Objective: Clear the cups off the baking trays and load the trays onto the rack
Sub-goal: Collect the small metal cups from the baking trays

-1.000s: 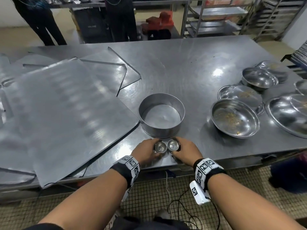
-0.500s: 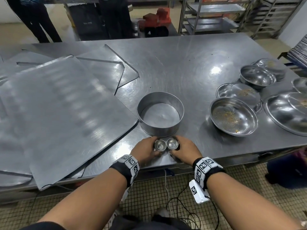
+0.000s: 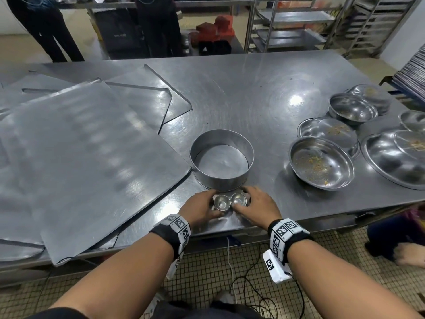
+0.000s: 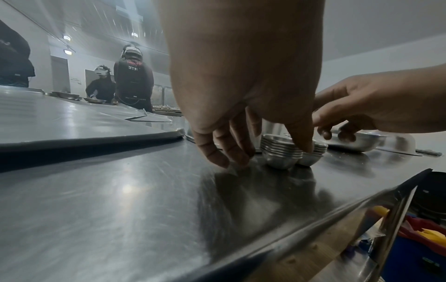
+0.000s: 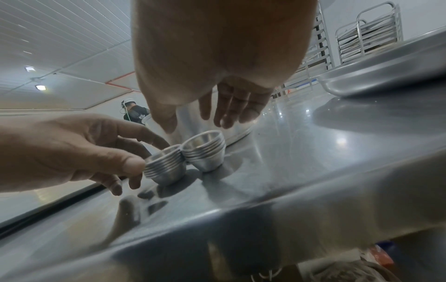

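Two short stacks of small metal cups stand side by side near the table's front edge: the left stack [image 3: 222, 202] [image 5: 164, 167] and the right stack [image 3: 238, 199] [image 5: 205, 152]. My left hand [image 3: 212, 203] [image 4: 265, 150] pinches the left stack between thumb and forefinger. My right hand [image 3: 249, 201] [image 5: 196, 124] hovers at the right stack with straight, spread fingers that hold nothing. Several flat baking trays [image 3: 87, 157] lie overlapping on the table's left half, with no cups on them.
A round cake tin [image 3: 222, 180] stands just behind the cups. Several steel bowls and plates [image 3: 320, 162] with crumbs fill the right side. Tray racks [image 3: 287, 19] stand beyond the table, where two people are. The table edge [image 3: 230, 229] is under my wrists.
Both hands stay at the two cup stacks. The right hand's fingers look looser around its stack than before. The view has shifted slightly.
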